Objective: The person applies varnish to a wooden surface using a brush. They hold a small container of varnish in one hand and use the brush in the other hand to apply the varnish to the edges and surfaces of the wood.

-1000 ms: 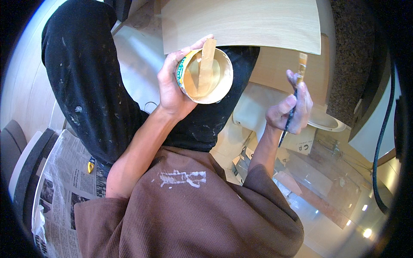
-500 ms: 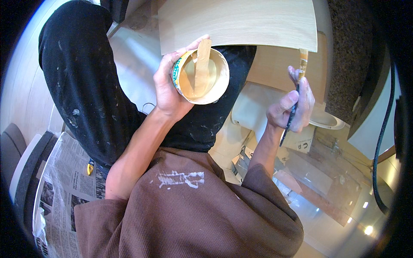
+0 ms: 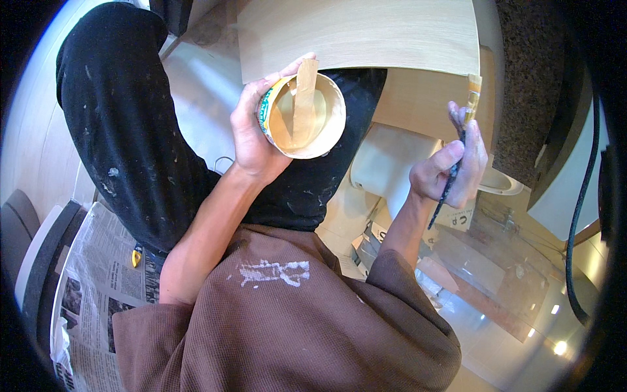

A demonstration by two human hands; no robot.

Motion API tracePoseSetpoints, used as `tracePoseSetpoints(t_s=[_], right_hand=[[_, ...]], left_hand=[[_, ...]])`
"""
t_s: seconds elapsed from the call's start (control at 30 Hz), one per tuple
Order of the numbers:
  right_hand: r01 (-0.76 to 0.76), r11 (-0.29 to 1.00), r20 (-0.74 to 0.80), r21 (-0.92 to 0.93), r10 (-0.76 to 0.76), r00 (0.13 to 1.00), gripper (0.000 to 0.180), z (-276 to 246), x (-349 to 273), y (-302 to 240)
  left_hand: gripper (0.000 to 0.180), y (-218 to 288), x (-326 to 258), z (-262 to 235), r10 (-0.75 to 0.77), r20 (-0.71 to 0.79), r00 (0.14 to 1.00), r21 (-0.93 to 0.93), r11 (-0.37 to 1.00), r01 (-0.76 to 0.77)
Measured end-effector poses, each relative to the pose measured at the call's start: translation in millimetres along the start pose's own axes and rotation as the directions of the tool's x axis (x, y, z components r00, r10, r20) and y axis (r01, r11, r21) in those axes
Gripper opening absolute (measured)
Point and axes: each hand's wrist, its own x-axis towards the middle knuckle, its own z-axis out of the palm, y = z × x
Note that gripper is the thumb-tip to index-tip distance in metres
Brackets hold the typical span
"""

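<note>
My left hand (image 3: 251, 134) is wrapped round a small round paint tub (image 3: 332, 124) with a green and yellow label, tilted so its inside shows. Tan paint (image 3: 282, 121) coats the inside, and a flat wooden stir stick (image 3: 305, 98) stands in it, leaning on the far rim. In my right hand (image 3: 460, 160) is a paintbrush (image 3: 452, 173) with a dark, paint-flecked handle, its bristles pointing up. Those bristles are beside the near right corner of a pale wood-grain panel (image 3: 366, 36); whether they touch it I cannot tell.
Under the panel is a second wooden board (image 3: 418, 98), with a white rounded object (image 3: 385, 160) below it. Newspaper (image 3: 108, 274) covers a surface at my left, with a yellow-and-black tool (image 3: 136, 255) there. A black cable (image 3: 575, 248) hangs at the right. Plastic sheeting and cardboard (image 3: 483, 274) cover the floor.
My right hand has moved a little to the right with the paintbrush, carrying the bristles toward the panel's right edge. The paint tub in my left hand has barely shifted.
</note>
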Motion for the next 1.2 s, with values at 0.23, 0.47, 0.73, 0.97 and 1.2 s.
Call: tracePoseSetpoints(t_s=[0.23, 0.47, 0.73, 0.97, 1.2], right_hand=[[0.038, 0.996, 0.066, -0.086, -0.032, 0.997, 0.028, -6.4, 8.3, -9.2], [-0.01, 0.998, 0.013, -0.064, 0.011, 1.0, 0.029, -5.4, 13.7, -17.0], [-0.057, 0.998, 0.012, -0.026, 0.058, 0.998, 0.029, -7.7, 2.2, -15.4], [-0.012, 0.996, 0.105, -0.09, 0.021, 0.994, 0.03, -6.8, 11.2, -16.8], [-0.003, 0.999, 0.035, -0.045, 0.005, 0.999, 0.03, -1.3, 3.6, -14.8]], left_hand=[[0.072, -0.1, 0.3, 0.0, 0.001, -0.001, 1.0, -0.009, 1.0, -0.001], [0.051, 2.4, -3.5, 5.6, -0.011, -0.002, 1.0, -0.167, 0.986, 0.011], [0.072, -1.7, -0.1, -0.4, 0.006, -0.015, 1.0, -0.016, 1.0, -0.007], [0.072, 0.0, -1.1, 4.8, 0.005, -0.028, 1.0, -0.043, 0.999, -0.006], [0.055, 1.3, -2.9, 5.3, -0.019, -0.007, 1.0, -0.139, 0.99, 0.018]])
